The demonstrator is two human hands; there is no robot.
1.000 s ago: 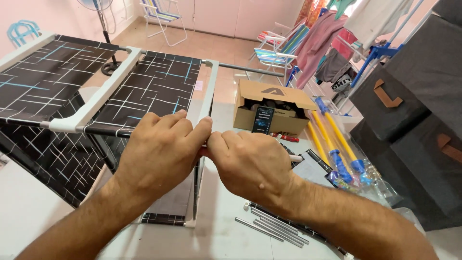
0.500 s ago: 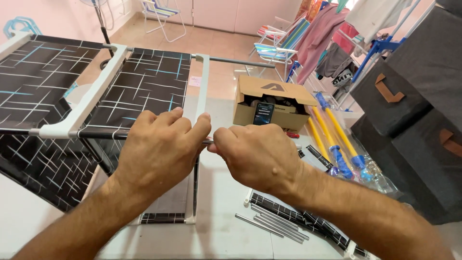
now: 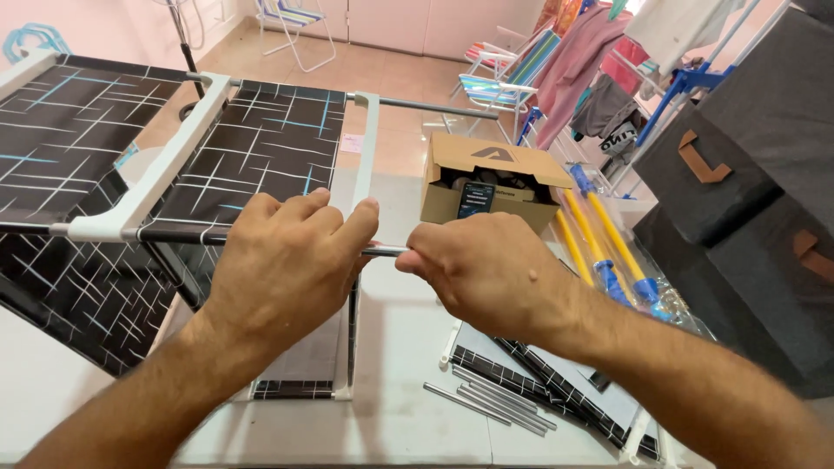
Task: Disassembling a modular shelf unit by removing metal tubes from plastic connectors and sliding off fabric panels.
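My left hand [image 3: 291, 260] and my right hand [image 3: 486, 269] are both closed around a thin dark metal rod [image 3: 385, 251] that runs level in front of me. The rod belongs to a fabric shelf frame [image 3: 261, 148] with black cloth panels bearing white and blue lines. White plastic bars [image 3: 152, 187] join the panels. A short stretch of bare rod shows between my two hands. My left hand sits at the white upright bar [image 3: 367, 148] of the frame.
An open cardboard box [image 3: 491, 178] with a phone propped in it stands behind my hands. Loose metal rods [image 3: 491, 404] and another black panel [image 3: 539, 382] lie on the white table. Blue and yellow poles [image 3: 608, 243] lie right. Dark grey fabric boxes [image 3: 756, 200] stand far right.
My hands have drawn slightly apart along the rod, leaving a short bare stretch between them. The frame has shifted left and the view moved a little.
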